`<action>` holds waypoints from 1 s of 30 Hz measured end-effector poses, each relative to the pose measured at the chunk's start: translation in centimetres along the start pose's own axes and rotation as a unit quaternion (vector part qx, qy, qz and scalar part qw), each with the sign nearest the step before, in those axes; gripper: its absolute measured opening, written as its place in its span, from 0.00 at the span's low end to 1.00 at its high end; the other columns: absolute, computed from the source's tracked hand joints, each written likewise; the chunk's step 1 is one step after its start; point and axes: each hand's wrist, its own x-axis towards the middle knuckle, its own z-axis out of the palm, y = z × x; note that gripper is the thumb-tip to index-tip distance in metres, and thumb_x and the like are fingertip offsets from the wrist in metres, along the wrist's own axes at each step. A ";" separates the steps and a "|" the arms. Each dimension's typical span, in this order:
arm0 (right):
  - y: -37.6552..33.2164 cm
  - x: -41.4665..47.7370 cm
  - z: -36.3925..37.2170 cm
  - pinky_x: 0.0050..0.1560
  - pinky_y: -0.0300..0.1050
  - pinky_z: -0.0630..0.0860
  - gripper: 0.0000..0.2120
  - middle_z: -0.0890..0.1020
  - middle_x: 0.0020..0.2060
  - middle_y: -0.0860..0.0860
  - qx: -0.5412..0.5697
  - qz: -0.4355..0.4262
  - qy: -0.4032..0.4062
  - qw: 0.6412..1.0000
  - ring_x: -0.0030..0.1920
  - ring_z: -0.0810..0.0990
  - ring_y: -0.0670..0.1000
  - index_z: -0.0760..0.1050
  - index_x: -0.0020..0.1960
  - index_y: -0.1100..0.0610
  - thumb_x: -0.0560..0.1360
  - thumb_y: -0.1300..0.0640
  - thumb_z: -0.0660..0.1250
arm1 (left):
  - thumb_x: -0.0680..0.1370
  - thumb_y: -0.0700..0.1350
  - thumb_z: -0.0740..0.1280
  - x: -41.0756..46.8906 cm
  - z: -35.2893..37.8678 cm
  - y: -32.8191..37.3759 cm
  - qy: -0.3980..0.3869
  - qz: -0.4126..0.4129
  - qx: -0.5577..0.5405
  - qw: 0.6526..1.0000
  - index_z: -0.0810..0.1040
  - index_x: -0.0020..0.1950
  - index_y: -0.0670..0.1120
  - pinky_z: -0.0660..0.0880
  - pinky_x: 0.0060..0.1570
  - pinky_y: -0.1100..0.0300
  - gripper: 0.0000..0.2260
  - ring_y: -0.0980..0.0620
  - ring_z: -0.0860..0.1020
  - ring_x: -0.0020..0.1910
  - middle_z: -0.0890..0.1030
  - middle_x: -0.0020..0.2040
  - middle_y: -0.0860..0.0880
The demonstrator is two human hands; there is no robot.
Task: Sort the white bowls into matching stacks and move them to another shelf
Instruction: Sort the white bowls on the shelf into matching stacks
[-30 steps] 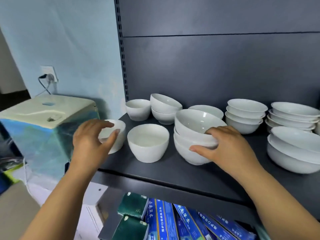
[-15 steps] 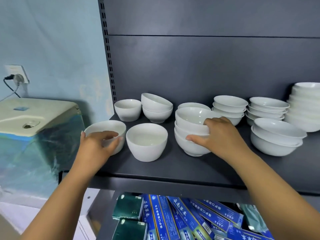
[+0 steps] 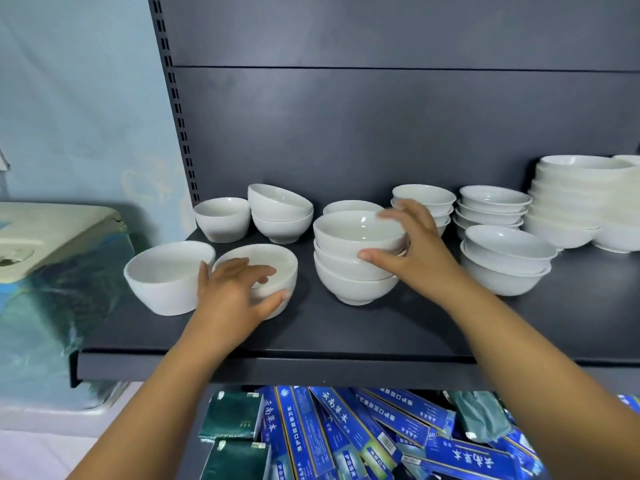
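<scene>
The left hand [image 3: 239, 292] is no longer holding the left bowl [image 3: 169, 275], which it was gripping by the rim half a second ago. That bowl is now sitting free at the left end of the shelf [image 3: 346, 327]. The hand is reaching over the next bowl [image 3: 277, 259], just beside it. Its fingers [image 3: 242, 265] are spreading apart over the mouth and the thumb is lying against the near wall. The blur is hiding whether they are clamping yet. The right hand [image 3: 412, 251] is staying on the stack [image 3: 356, 278] of three wider bowls. It is pinching the top bowl [image 3: 353, 230], thumb on the front wall and fingers curling over the far rim. The shift is probably meaning that the two deep bowls, alike in shape, are being paired, one about to go into the other. Nothing is leaving this shelf yet. A small bowl [image 3: 221, 218] and a tilted pair [image 3: 280, 213] are waiting at the back. Shallow stacks [image 3: 505, 258] are standing further right. So the sorting is looking only partly done. Blue boxes [image 3: 346, 431] are filling the shelf below.
</scene>
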 end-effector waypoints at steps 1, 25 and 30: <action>0.6 -0.2 0.4 0.62 0.29 0.57 0.29 0.61 0.64 0.42 0.077 0.032 0.013 0.996 0.66 0.60 0.40 0.65 0.63 0.46 0.67 0.53 0.74 | 0.63 0.65 0.62 0.0 0.1 0.1 0.014 0.002 -0.004 1.000 0.82 0.51 0.46 0.56 0.66 0.36 0.28 0.42 0.75 0.58 0.82 0.44 0.48; 6.0 -2.7 -7.4 0.55 0.21 0.63 0.13 0.76 0.54 0.44 0.130 -0.025 0.143 0.981 0.57 0.73 0.40 0.76 0.54 0.53 0.70 0.60 0.71 | 0.67 0.56 0.67 1.3 0.6 11.6 0.138 0.030 -0.105 0.984 0.68 0.68 0.41 0.58 0.66 0.64 0.33 0.49 0.66 0.68 0.69 0.67 0.48; 11.9 -1.8 -13.7 0.54 0.23 0.61 0.13 0.76 0.59 0.49 0.018 -0.026 0.181 0.983 0.57 0.70 0.40 0.78 0.55 0.59 0.71 0.59 0.70 | 0.71 0.54 0.63 1.0 2.5 17.8 0.116 0.093 -0.166 0.975 0.81 0.51 0.43 0.62 0.54 0.80 0.18 0.71 0.71 0.51 0.76 0.51 0.58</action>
